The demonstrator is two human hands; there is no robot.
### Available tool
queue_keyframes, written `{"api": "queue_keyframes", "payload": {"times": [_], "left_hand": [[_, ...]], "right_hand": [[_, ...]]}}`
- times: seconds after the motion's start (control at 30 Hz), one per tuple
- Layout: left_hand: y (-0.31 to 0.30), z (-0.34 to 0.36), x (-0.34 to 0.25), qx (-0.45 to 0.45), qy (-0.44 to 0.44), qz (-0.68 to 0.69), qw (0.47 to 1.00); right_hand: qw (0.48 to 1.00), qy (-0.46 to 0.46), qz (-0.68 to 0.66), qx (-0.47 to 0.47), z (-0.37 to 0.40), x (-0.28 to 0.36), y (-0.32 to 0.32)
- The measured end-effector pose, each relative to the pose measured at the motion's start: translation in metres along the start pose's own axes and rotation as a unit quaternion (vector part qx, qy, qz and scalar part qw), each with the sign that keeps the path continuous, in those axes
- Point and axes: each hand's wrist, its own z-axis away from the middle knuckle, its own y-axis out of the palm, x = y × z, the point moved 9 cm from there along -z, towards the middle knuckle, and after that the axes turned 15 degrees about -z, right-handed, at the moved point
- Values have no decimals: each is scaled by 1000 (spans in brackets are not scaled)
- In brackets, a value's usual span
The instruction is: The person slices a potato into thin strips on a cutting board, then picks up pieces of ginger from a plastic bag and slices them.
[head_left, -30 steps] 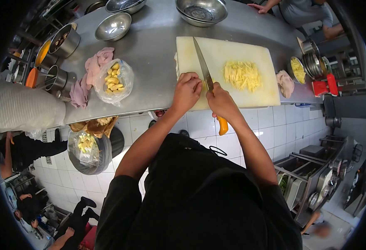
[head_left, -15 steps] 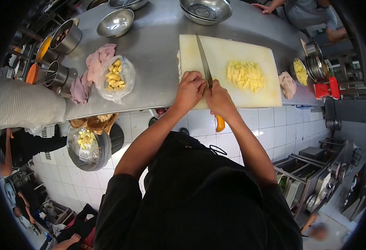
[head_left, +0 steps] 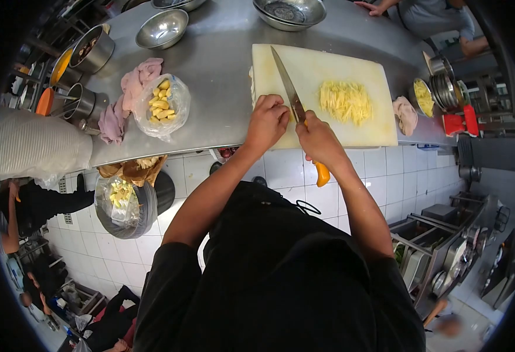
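My right hand (head_left: 318, 138) is wrapped round the yellow-orange handle of a long knife (head_left: 285, 78), whose blade points away over the left part of a white cutting board (head_left: 304, 61). My left hand (head_left: 268, 122) is just left of the blade at the board's near edge, fingers curled together; whatever they pinch is hidden. Thin pale-yellow strips (head_left: 346, 102) lie in a pile on the board, right of the knife. Farther left, an open plastic bag (head_left: 178, 120) holds peeled yellow pieces (head_left: 161, 104).
Metal bowls (head_left: 162, 29) stand at the back, pots (head_left: 93, 50) at the left. Pink cloths (head_left: 143, 76) lie beside the bag. A lined bin (head_left: 125, 220) is below the counter. Across the counter is another person's hand (head_left: 374, 9).
My right hand and the knife handle have shifted slightly right, away from my left hand. The gap between my hands is wider.
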Motion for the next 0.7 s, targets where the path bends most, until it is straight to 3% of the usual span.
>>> {"api": "queue_keyframes", "payload": {"times": [0.7], "left_hand": [[2,0,1,6,-14,8,1000]], "right_hand": [[1000,-8,-5,9,-2,-5,5]]}}
